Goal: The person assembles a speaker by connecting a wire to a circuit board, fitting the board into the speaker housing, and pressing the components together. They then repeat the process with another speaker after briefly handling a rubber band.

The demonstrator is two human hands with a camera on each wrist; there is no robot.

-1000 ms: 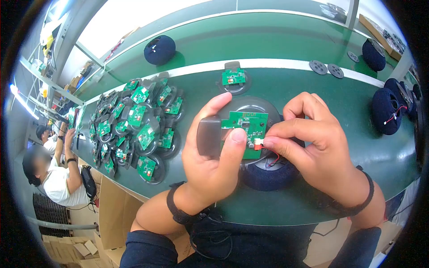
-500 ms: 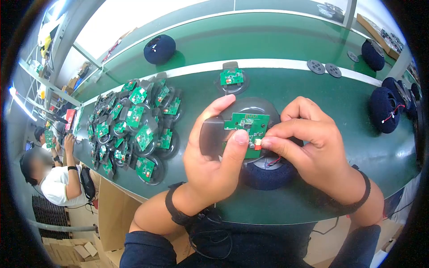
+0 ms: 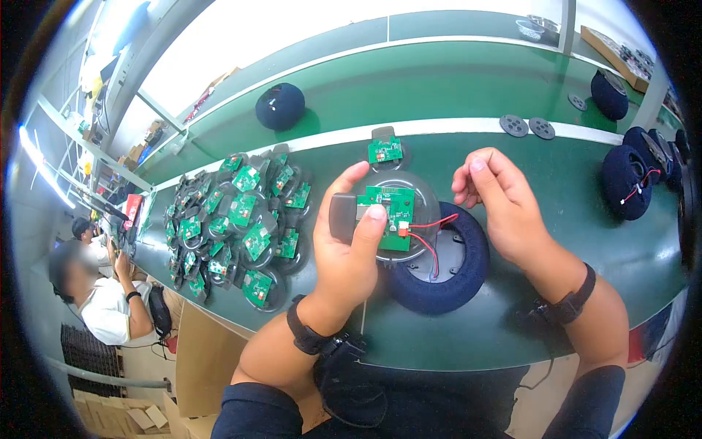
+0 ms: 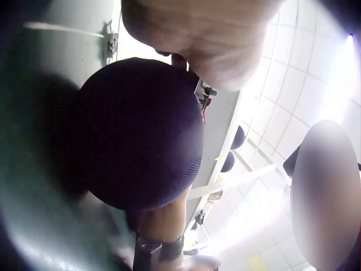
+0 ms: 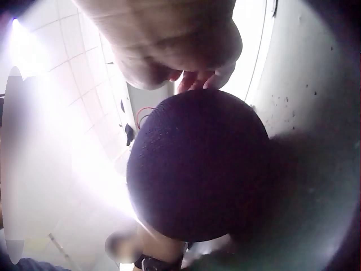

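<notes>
Over a green worktable [image 3: 578,183], strip light [image 3: 38,159] beyond, left hand [image 3: 342,263] round a circuit board [image 3: 400,199] (right hand [image 3: 510,208] loose, empty).

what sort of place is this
Most likely a small electronics assembly workshop or factory line: a long green workbench carries a heap of near-identical parts with green circuit boards, several dark fabric-covered round housings sit around, and another person in a white top is at the same bench.
</notes>
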